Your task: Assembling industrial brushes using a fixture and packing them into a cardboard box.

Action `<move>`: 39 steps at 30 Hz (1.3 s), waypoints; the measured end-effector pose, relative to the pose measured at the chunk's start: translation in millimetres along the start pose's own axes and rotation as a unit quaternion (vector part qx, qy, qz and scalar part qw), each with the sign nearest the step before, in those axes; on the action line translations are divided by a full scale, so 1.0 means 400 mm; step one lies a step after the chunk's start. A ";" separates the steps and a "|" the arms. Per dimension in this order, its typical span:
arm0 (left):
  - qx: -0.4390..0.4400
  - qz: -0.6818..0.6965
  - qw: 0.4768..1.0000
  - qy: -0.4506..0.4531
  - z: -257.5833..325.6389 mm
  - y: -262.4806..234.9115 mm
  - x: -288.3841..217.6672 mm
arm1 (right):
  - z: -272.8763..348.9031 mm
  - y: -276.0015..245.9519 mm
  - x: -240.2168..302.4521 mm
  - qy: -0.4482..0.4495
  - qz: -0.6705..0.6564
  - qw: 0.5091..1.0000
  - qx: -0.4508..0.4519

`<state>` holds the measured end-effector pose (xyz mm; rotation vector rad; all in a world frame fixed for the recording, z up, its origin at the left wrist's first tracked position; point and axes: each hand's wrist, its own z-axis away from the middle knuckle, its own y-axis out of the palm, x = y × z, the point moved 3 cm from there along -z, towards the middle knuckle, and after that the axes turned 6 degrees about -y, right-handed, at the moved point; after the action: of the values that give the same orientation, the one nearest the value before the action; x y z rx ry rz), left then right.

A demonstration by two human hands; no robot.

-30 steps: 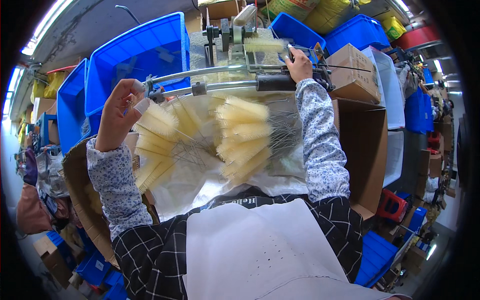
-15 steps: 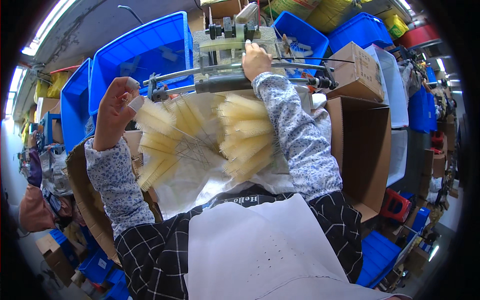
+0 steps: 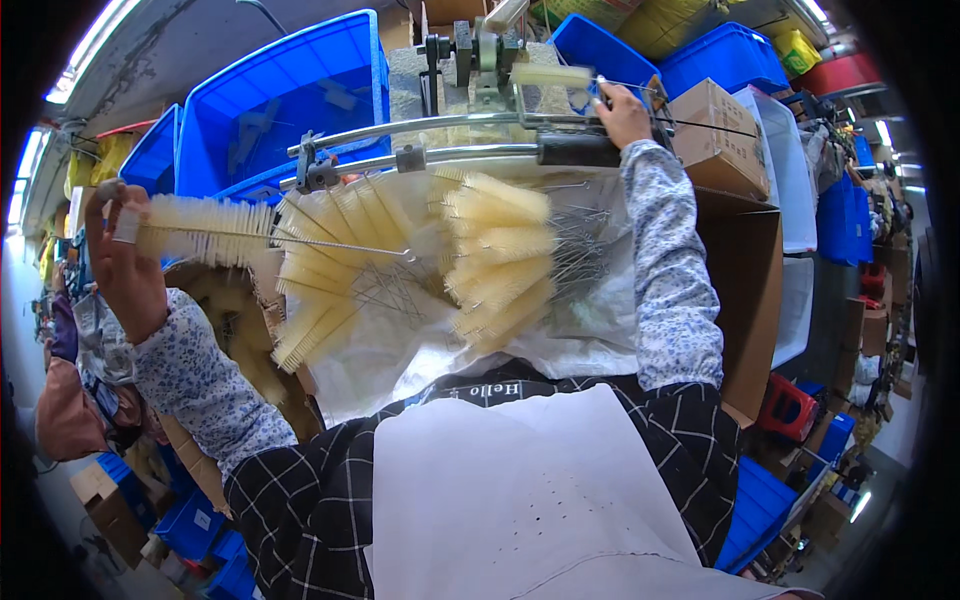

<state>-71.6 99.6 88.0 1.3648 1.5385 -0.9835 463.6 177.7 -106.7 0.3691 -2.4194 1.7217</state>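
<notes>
My left hand (image 3: 128, 255), with white wraps on the fingertips, is closed around the bristle end of a cream bottle brush (image 3: 205, 230). The brush's twisted-wire stem points right, over a fanned pile of similar brushes (image 3: 335, 255). My right hand (image 3: 625, 115) is curled at the right side of a bench machine, above the black sleeve (image 3: 578, 150) on its rail. Beside its fingertips, another cream brush (image 3: 550, 75) lies level at the machine; what the fingers grip is hidden. A second brush pile (image 3: 500, 250) lies in the middle, wires to the right.
Two chrome rails (image 3: 440, 128) cross in front of the machine. A large blue bin (image 3: 285, 110) holding pale pieces stands left of it, another blue bin (image 3: 605, 50) at its right. Cardboard boxes (image 3: 715, 140) stand at right. White sheeting (image 3: 400, 340) lies under the brushes.
My left hand has moved left and slightly down, and the brush in it now shows stretched out. My right hand and the black sleeve have slid right along the rails.
</notes>
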 end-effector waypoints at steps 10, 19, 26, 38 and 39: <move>0.234 0.181 0.954 -0.053 -0.008 0.258 0.058 | -0.050 -0.052 -0.085 -0.109 0.093 0.990 0.005; 0.349 0.091 0.930 -0.066 0.056 0.377 0.032 | -0.078 -0.078 -0.089 -0.141 0.004 0.989 0.040; 0.255 0.092 0.962 0.005 0.035 0.213 0.002 | -0.065 -0.146 -0.241 -0.014 -0.052 0.983 0.177; 0.245 0.205 0.947 0.016 0.066 0.467 -0.002 | 0.161 -0.353 0.212 -0.115 -0.373 0.833 0.392; 0.235 0.156 0.957 0.065 0.076 0.505 0.003 | 0.157 -0.342 0.238 -0.112 -0.373 0.835 0.388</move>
<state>131.9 91.8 71.2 1.9710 1.1646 -1.1150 412.7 65.1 21.4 1.4361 -1.1950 2.1703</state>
